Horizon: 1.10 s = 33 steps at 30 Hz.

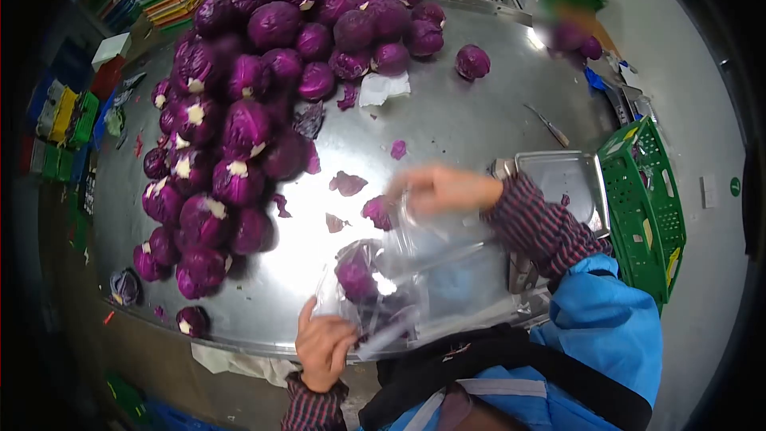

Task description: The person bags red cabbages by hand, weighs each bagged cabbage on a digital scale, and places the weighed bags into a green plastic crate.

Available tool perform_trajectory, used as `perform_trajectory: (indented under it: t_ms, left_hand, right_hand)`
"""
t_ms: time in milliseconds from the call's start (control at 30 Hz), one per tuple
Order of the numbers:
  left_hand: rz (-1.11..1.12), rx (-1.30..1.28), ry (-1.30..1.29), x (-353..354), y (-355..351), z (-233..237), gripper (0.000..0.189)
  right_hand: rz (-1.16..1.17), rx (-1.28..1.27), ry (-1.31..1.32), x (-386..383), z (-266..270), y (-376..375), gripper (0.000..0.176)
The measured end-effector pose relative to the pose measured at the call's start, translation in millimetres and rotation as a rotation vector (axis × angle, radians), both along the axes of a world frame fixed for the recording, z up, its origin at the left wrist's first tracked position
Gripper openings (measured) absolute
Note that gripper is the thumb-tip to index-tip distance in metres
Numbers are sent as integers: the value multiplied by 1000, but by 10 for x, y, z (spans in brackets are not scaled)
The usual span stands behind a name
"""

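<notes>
A red cabbage (357, 273) sits near the table's front edge with clear plastic film (415, 291) over and around it. At the cabbage's lower left, my left hand (323, 349) has curled fingers pinching the film's edge, its forefinger raised. Above and to the right, my right hand (447, 190) is smeared by motion over the film; whether its fingers grip the film does not show. A loose purple cabbage leaf (377, 212) lies just left of my right hand.
Many red cabbages (239, 124) are heaped on the steel table (495, 96) at the left and back. A knife (547, 125) lies at the right, near a metal tray (558, 179) and a green crate (642, 215). White paper (384, 88) and leaf scraps lie mid-table.
</notes>
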<state>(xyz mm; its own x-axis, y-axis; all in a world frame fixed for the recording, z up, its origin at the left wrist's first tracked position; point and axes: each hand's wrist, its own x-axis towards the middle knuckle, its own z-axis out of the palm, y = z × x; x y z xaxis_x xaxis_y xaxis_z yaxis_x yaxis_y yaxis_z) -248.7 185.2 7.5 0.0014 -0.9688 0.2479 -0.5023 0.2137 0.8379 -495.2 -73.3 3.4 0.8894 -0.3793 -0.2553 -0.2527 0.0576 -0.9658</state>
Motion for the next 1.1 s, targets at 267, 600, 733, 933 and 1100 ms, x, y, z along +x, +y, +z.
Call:
perform_trajectory:
  t_ms: [267, 600, 733, 933, 1100]
  left_hand:
    - [141, 83, -34, 71, 200, 11, 23]
    - [545, -31, -391, 83, 495, -222, 27]
    - [497, 102, -154, -28, 334, -82, 24]
    - [398, 189, 227, -198, 217, 205, 21]
    - [501, 145, 494, -340, 282, 24, 17]
  right_hand:
    - [-1499, -695, 749, -107, -1450, -2594, 82]
    - [-1296, -774, 604, -1722, -1589, -2875, 86]
    - [-1212, 369, 8, -1361, -1261, -2052, 51]
    - [-761, 391, -511, -246, 37, -948, 50]
    - [-158, 83, -419, 525, 1010, 124, 99]
